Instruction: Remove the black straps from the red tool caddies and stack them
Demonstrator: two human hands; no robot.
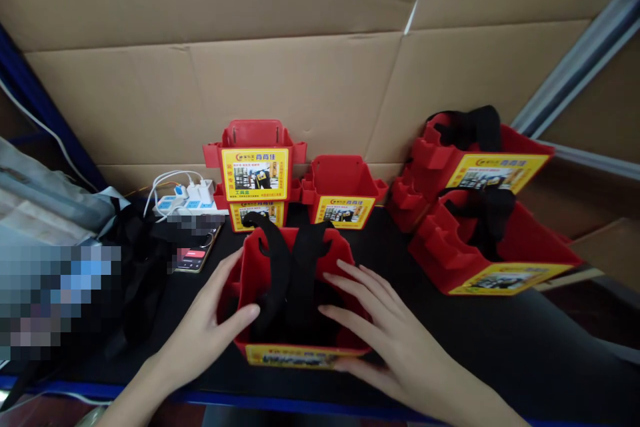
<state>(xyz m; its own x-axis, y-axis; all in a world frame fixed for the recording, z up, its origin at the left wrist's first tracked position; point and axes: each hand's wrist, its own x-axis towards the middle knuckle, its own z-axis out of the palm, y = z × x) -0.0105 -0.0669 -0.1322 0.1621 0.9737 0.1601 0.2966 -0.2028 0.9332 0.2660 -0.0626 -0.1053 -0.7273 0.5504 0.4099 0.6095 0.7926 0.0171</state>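
Observation:
A red plastic tool box [350, 253] with a yellow label along its front stands before me on the black tabletop. Black webbing straps [300, 273] pass through slots in its back wall and hang down into it. My left hand [215, 320] grips the left side, thumb over the rim and fingers on the outside, partly hidden. On the right side, my right hand [375, 327] holds the box with spread fingers reaching over the rim and the thumb low by the front label.
Two stacked red boxes [255, 133] and a single one [345, 177] stand behind. More strapped boxes [500, 280] are stacked at right. A power strip [193, 203] with chargers, a phone [200, 257] and black straps [140, 273] lie left. Cardboard [300, 93] lines the back.

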